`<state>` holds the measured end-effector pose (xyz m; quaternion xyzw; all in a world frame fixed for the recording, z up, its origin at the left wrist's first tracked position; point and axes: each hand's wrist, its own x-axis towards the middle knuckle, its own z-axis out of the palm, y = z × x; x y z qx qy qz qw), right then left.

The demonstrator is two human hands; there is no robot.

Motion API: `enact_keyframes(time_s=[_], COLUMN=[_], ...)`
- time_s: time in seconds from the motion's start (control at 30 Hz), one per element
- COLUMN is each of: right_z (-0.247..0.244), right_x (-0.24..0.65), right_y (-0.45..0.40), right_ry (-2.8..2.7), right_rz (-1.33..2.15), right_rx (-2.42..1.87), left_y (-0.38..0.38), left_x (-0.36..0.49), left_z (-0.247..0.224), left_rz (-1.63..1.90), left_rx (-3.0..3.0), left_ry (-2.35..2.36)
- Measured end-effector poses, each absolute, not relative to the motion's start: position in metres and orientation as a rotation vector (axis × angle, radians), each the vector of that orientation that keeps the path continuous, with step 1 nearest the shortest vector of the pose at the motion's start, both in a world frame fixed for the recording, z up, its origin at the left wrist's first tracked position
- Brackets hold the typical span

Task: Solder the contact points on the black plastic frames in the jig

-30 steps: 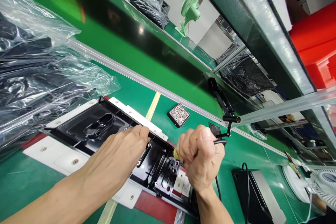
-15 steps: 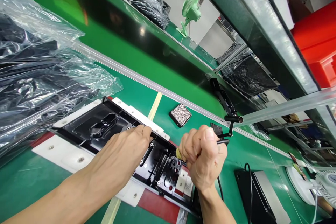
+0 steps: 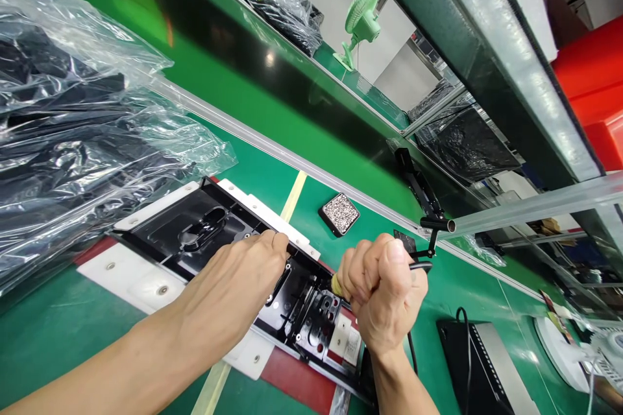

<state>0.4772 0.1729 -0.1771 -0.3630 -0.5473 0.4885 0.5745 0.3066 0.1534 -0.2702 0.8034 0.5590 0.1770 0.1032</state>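
A long black plastic housing (image 3: 165,220) lies in a white fixture (image 3: 131,272) on the green bench. My left hand (image 3: 248,279) rests over the middle of the housing, its fingers curled down with the tips hidden. Wrapped in a fist, my right hand (image 3: 384,285) grips a corded electric screwdriver, mostly hidden by the fingers. Its yellow nose (image 3: 335,284) points down-left at the housing, and its black cable (image 3: 421,266) leaves above the thumb. The screwdriver's tip cannot be made out. Beyond the housing stands a small black tray (image 3: 339,213) of what look like tiny screws.
Black parts in clear plastic bags (image 3: 87,136) are piled at left. A black bracket arm (image 3: 423,194) is near the metal rail. A black and grey box-like device (image 3: 479,363) lies at right, near a white fan (image 3: 559,350). A metal shelf beam (image 3: 506,45) crosses above right.
The whole view has shifted slightly, so everything appears a little further right. Both hands keep about the same place over the housing, the right still gripping the screwdriver.
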Motion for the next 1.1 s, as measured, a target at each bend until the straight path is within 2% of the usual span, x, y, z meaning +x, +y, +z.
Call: enact_keyframes(time_s=[0.53,1.1], right_z=[-0.179,-0.181], right_x=[0.473,0.476], right_y=[0.175,0.173], right_ry=[-1.31,-1.326], right_rz=[1.133,1.145], right_rx=[-0.865,-0.846], left_y=[0.152,0.152], left_x=[0.314,0.308], left_z=[-0.251,-0.273], left_rz=[0.448,0.567], left_rx=[2.274,2.344], left_ry=[1.71,1.635])
